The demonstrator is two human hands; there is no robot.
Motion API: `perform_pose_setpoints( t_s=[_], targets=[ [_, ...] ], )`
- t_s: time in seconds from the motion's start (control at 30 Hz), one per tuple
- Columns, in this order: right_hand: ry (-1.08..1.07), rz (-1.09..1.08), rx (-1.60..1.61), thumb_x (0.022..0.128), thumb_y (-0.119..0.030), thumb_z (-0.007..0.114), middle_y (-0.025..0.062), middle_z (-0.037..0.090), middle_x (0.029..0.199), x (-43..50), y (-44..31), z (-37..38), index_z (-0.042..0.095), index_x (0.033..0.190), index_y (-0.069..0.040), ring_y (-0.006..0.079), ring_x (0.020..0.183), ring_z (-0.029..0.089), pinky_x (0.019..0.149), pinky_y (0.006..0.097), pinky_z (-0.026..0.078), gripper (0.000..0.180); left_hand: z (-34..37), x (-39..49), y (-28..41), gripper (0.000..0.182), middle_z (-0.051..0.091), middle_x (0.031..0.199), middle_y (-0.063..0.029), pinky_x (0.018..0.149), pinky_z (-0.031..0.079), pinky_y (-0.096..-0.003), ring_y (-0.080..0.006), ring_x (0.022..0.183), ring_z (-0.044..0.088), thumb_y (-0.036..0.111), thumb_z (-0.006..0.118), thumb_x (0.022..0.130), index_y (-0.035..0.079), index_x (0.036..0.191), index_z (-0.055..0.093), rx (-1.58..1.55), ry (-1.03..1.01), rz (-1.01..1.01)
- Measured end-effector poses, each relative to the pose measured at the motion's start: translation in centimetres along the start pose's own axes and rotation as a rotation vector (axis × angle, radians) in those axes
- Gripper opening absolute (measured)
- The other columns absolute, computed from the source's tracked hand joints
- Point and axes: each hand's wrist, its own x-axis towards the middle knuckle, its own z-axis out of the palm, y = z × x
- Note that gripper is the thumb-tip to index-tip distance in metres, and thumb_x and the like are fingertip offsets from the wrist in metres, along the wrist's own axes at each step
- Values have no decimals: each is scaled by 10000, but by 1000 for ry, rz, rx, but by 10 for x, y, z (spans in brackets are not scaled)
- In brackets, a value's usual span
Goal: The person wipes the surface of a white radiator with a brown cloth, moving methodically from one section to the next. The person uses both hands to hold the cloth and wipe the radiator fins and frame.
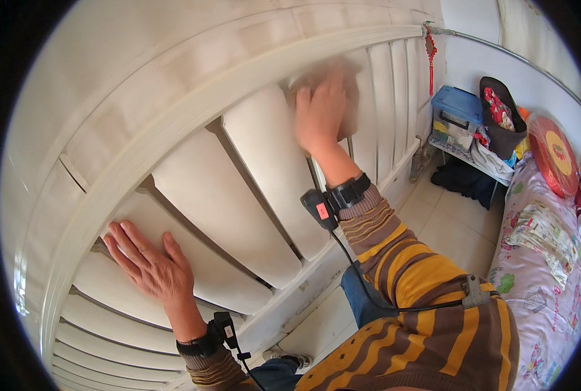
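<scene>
A white panel radiator [227, 195] with broad upright sections and dark gaps between them runs along the wall. Against one of its upper sections, my right hand [322, 110] presses a brown cloth [350, 110]; hand and cloth are blurred. My left hand [156, 261] lies flat on another section further left, fingers spread, holding nothing. Both wrists wear black straps with small cabled devices. Part of the cloth is hidden behind the right hand.
At the right, a clear storage box with a blue lid [458, 105] and a dark bag [503, 117] stand on a low table. A bed with a patterned cover [525, 303] lies along the right side. A red knotted ornament [431, 54] hangs by the metal pipe [515, 58].
</scene>
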Motion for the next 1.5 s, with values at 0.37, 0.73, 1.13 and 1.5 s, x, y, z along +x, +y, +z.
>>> perform_pose_setpoints(
  t_s=[0.37,0.73,1.13,1.5],
  targets=[
    [-62,-155,-37,810,-218,584,331,144,1533,-112,87,-15,146,1498,61,495,1420,147,1151,550,120,862,-4,3,4,613,306,1525,-189,1126,297,-471,-408,1399,287,338,462,1003,-2,1483,291,-28,10,17],
    [136,372,3,908,-188,396,275,221,1532,-263,178,7,154,1480,91,407,1423,209,1168,474,151,681,-2,3,4,602,307,1521,-192,1119,310,-470,-408,1390,301,339,436,1008,0,1483,285,39,18,29],
    [378,1027,540,1014,-288,328,173,598,1085,-216,122,15,552,1117,14,262,945,577,875,348,452,390,0,-1,1,625,285,1534,-189,1138,276,-479,-409,1409,263,347,460,992,-8,1477,293,6,-1,7],
    [-323,-686,97,907,-267,531,96,335,1540,-117,-7,-7,448,1442,-132,311,1434,258,1139,521,165,558,-2,-2,-1,613,317,1520,-189,1133,287,-476,-403,1404,280,340,479,985,-10,1463,326,7,-36,-25]
  ],
)
